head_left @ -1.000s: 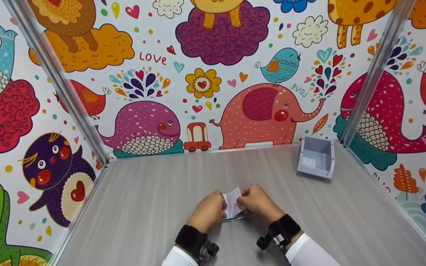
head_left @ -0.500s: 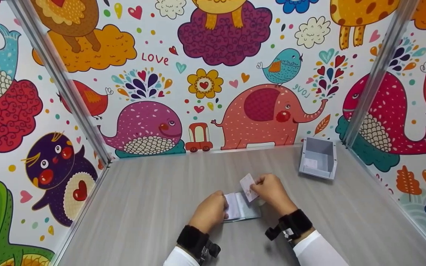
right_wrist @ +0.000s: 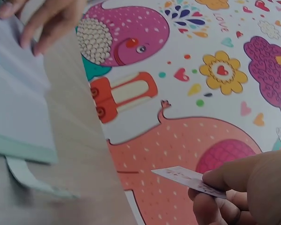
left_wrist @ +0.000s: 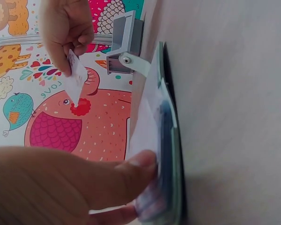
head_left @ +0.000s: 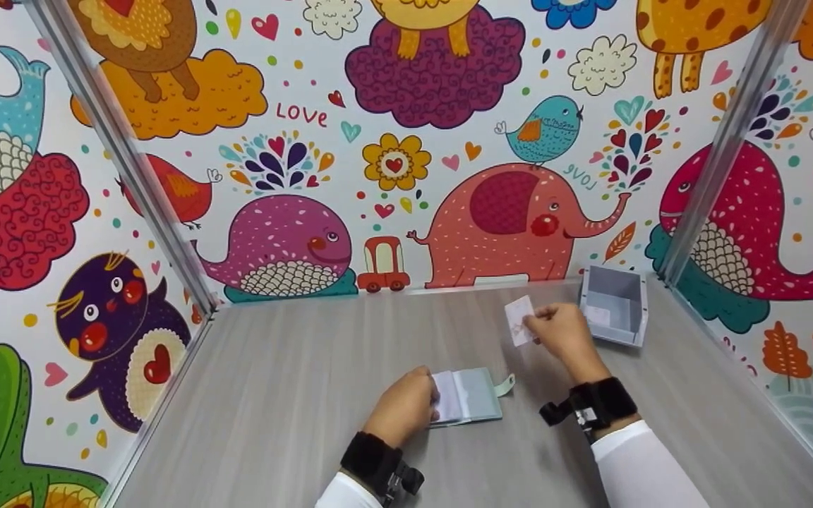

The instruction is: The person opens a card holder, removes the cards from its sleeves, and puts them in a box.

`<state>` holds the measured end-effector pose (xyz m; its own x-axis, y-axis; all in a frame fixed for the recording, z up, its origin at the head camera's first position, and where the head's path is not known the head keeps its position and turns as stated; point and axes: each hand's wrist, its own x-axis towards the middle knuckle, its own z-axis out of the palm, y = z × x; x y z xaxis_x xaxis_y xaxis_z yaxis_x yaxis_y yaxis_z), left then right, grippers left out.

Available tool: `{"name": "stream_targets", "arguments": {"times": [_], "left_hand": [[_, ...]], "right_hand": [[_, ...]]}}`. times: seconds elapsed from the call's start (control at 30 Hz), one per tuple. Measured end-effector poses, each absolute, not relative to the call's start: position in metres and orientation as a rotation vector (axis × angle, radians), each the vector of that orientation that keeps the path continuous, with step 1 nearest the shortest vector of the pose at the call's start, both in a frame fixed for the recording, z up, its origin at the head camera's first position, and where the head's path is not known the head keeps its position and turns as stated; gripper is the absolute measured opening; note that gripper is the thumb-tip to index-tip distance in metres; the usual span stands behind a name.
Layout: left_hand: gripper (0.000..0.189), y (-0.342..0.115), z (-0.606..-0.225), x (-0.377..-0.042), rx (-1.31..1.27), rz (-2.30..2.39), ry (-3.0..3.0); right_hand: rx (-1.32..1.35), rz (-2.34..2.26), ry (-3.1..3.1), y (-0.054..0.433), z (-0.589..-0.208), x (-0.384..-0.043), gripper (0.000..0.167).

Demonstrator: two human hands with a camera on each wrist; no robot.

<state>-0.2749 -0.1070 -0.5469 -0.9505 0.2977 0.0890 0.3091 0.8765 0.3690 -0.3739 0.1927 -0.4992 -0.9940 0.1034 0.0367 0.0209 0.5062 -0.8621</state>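
A pale green card holder [head_left: 480, 395] with clear sleeves lies spread open on the table, its snap strap [head_left: 506, 384] sticking out to the right. My left hand [head_left: 406, 403] grips its left side; in the left wrist view the thumb [left_wrist: 143, 164] presses on the sleeves. Up and to the right, my right hand [head_left: 563, 335] pinches a small pale card [head_left: 519, 321] with pinkish print between thumb and fingers, raised over the table. The right wrist view shows this card [right_wrist: 189, 180] nearly edge-on, apart from the holder.
At the back right stands a grey plastic bin [head_left: 615, 303], just beyond my right hand, with a pale card [head_left: 597, 315] inside. Printed wall panels [head_left: 392, 212] close off the back and both sides of the wood-grain table [head_left: 322, 353].
My right hand has drawn the card out from over the holder and carried it up and right toward the bin. My left hand stays on the holder, whose right side now shows.
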Motion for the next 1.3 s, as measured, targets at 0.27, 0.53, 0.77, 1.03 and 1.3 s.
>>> {"name": "stream_targets", "arguments": {"times": [0.27,0.53,0.77,1.03,1.3], "left_hand": [[0.019,-0.108,-0.548,-0.274,-0.522,-0.584,-2.98],[0.019,-0.109,-0.548,-0.274,-0.516,-0.625,-2.977],[0.019,-0.108,-0.549,-0.275,-0.514,-0.627,-2.979],[0.02,-0.108,-0.549,-0.274,-0.496,-0.615,-2.975],[0.019,-0.109,-0.55,-0.275,-0.499,-0.603,-2.97]], "right_hand": [[-0.245,1.537,-2.637,0.249,-0.477,-0.39,0.038],[-0.331,1.397,-2.684,0.301,-0.475,-0.407,0.048],[-0.425,1.3,-2.759,0.319,-0.48,-0.415,0.049],[-0.399,1.117,-2.778,0.322,-0.507,-0.423,0.04],[-0.42,1.074,-2.808,0.318,-0.523,-0.429,0.042]]}}
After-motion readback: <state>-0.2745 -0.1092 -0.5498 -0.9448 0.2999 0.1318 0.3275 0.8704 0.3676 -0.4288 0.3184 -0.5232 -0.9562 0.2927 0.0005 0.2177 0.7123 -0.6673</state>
